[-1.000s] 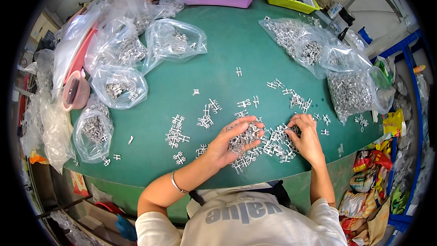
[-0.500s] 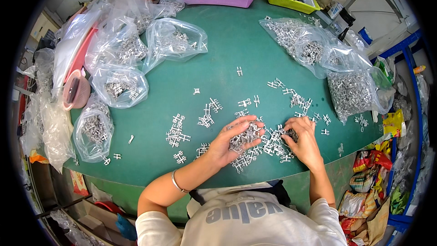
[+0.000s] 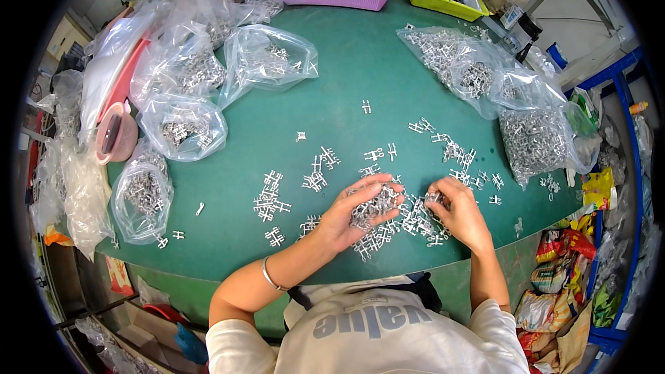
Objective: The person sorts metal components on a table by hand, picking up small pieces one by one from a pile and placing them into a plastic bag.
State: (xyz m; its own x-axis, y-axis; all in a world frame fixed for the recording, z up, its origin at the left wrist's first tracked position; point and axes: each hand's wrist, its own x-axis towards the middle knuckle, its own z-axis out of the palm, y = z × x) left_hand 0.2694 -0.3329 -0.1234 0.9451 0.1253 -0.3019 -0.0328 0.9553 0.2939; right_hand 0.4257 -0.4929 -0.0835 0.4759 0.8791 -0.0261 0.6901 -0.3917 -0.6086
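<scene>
My left hand (image 3: 337, 222) is cupped round a handful of small silver metal fittings (image 3: 375, 209), many of them H-shaped. Its thumb and fingers curve over the heap, just above the table. To its right, the curled fingers of my right hand (image 3: 462, 217) pinch a few more of these fittings (image 3: 436, 198). A loose pile of the same fittings (image 3: 418, 221) lies on the green table (image 3: 332, 83) between and below both hands. Smaller clusters lie left of my left hand, including one bunch (image 3: 269, 197), and another group (image 3: 454, 152) lies beyond my right hand.
Clear plastic bags of metal fittings stand at the left (image 3: 183, 128) and the right (image 3: 533, 138). A purple basket (image 3: 336, 0) and a yellow-green basket (image 3: 450, 5) sit at the far edge. At the left is a small pink basket (image 3: 119, 140). Blue shelving (image 3: 627, 201) borders the right side.
My right hand has shifted slightly left and away from me, closer to my left hand, with fittings at its fingertips. My left hand keeps its handful in nearly the same place.
</scene>
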